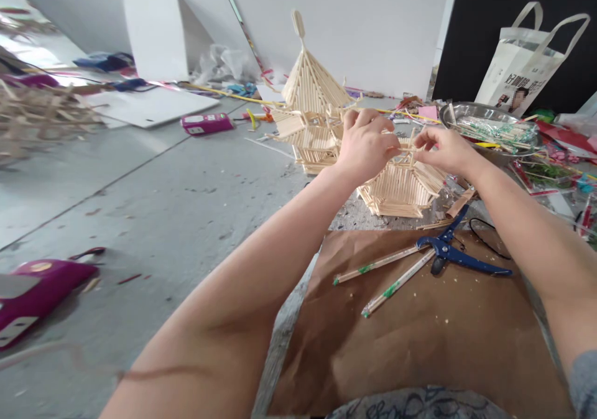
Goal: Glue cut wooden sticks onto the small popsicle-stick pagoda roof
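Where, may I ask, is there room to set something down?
Mostly bare: brown paper sheet between the two green-marked wrapped sticks and patterned grey cloth; grey floor between the lower-left purple boxy device and left arm. Crowded: around the round metal bowl.

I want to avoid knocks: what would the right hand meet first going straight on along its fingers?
Probably the thin sticks rising from the front stick model, right at the right hand's fingertips; then the left hand. Depth there is hard to judge.
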A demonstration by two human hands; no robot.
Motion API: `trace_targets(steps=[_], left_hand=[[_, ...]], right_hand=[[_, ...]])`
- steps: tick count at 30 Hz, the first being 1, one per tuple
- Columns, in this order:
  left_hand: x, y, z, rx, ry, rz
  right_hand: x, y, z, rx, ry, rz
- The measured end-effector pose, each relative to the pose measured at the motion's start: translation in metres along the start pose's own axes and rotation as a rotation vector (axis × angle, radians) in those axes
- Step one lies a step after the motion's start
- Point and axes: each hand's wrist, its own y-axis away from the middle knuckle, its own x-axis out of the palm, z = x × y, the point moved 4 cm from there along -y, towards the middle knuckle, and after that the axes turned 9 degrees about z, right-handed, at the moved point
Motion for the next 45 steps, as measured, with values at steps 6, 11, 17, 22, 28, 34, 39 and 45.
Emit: trace_targets(steps=[6, 11, 17, 22, 28, 34, 39, 45], left_hand=[[-0.001, -0.001, -0.001, -0.013, 0.002, 0.06], [-0.007, -0.001, -0.004, -0.016, 0.021, 0.102], [-0.008, -0.001, -0.005, -0.025, 0.028, 0.09], [-0.005, -0.001, -0.002, 0.0, 0.018, 0.042], [-0.003, -0.001, 0.0, 0.006, 0.018, 0.017], [-0.005, -0.001, -0.002, -0.005, 0.02, 0.042], [-0.004, -0.002, -0.001, -0.01, 0.016, 0.056], [-0.005, -0.002, -0.002, 0.006, -0.001, 0.03]], right_hand=[[0.017, 0.006, -0.009, -0.04, -0.148, -0.068], [0.026, 0.003, -0.01, -0.06, -0.249, -0.143], [0.034, 0.003, -0.012, -0.062, -0.295, -0.255], [0.039, 0.005, -0.012, -0.061, -0.26, -0.305], [0.038, 0.009, -0.01, -0.018, -0.172, -0.316], [0.037, 0.008, -0.01, 0.003, -0.125, -0.33], [0.038, 0.008, -0.012, 0.012, -0.115, -0.339], [0.037, 0.007, -0.01, 0.026, -0.107, -0.354]])
